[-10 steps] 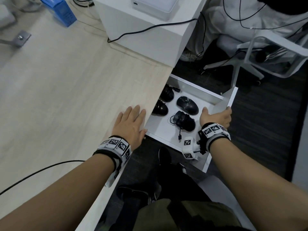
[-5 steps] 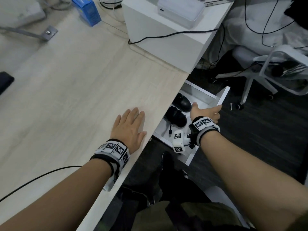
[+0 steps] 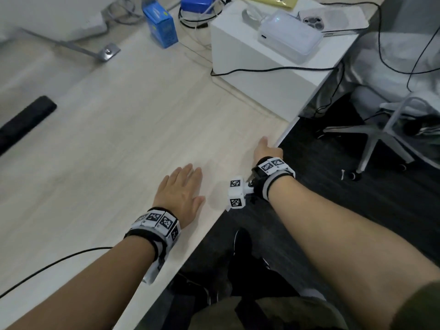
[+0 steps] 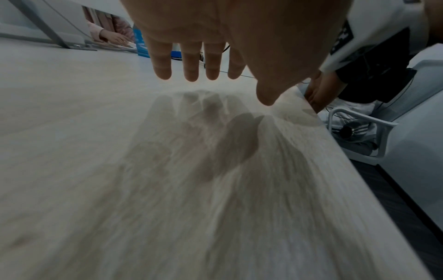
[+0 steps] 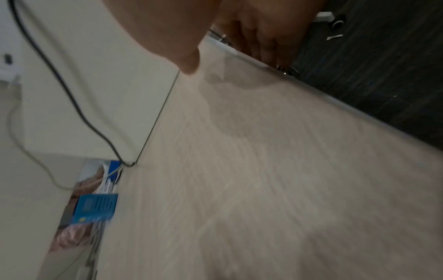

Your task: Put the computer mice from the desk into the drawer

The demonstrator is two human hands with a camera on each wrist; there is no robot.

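No computer mouse shows in any view, and the drawer is out of sight under the desk (image 3: 119, 139). My left hand (image 3: 181, 189) lies flat on the desk top near its front edge, fingers (image 4: 191, 62) straight and holding nothing. My right hand (image 3: 266, 148) is at the desk's front edge. Its thumb (image 5: 187, 56) lies on the desk top, while the fingers (image 5: 263, 37) reach down over the edge, their tips hidden. It holds no object that I can see.
A white box (image 3: 262, 67) stands at the back right with a white device (image 3: 290, 36) on it and a black cable (image 3: 273, 69) across it. A blue carton (image 3: 160, 26) is behind, a black bar (image 3: 23, 122) at the left. An office chair (image 3: 392, 129) stands on the dark floor.
The open drawer with several black mice in it has slid in under the desk with my right hand on its front. The left hand has stayed flat on the desk.
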